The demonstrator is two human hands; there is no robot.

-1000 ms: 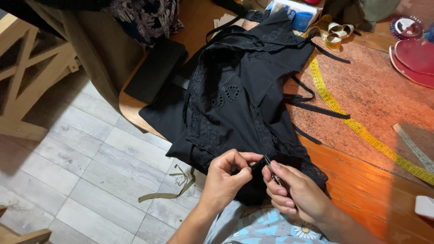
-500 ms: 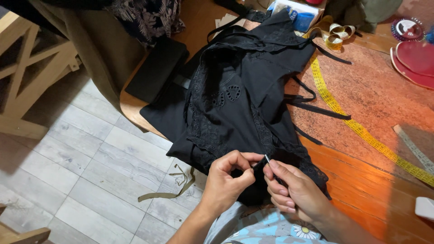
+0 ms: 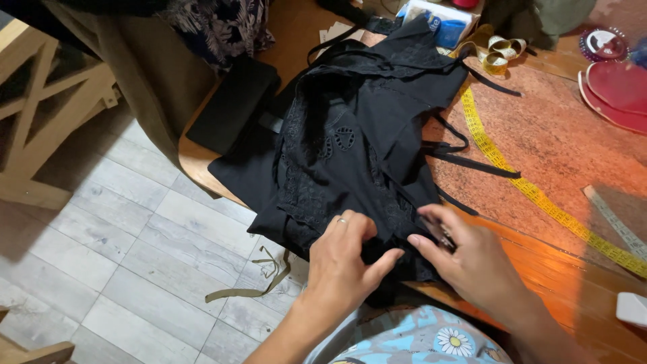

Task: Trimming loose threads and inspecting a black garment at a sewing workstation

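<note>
The tabletop (image 3: 573, 148), wooden with a rust-coloured mat over part of it, carries one black garment (image 3: 357, 135) that spreads away from the fingers and hangs a little over the near edge. It is dark cloth with lace and cut-out embroidery down the middle, crumpled in folds, with several thin black straps trailing to the right of the fingers.

Both forearms come up from the bottom of the view, and the hands meet at the garment's near hem. The left hand (image 3: 344, 259) lies palm down, knuckles raised, a ring on one finger, its thumb stretched right and pressing the cloth. The right hand (image 3: 465, 259) is cupped, its fingers curled close together, and pinches a small metal tool (image 3: 438, 232) at the hem; what kind of tool it is cannot be told.

One yellow tape measure (image 3: 512, 172) runs diagonally beyond the right fingers, well apart. A loose olive ribbon (image 3: 253, 283) lies on the tiled floor (image 3: 114, 249), left of the left fingers. One red plate (image 3: 617, 91) sits at the far right.
</note>
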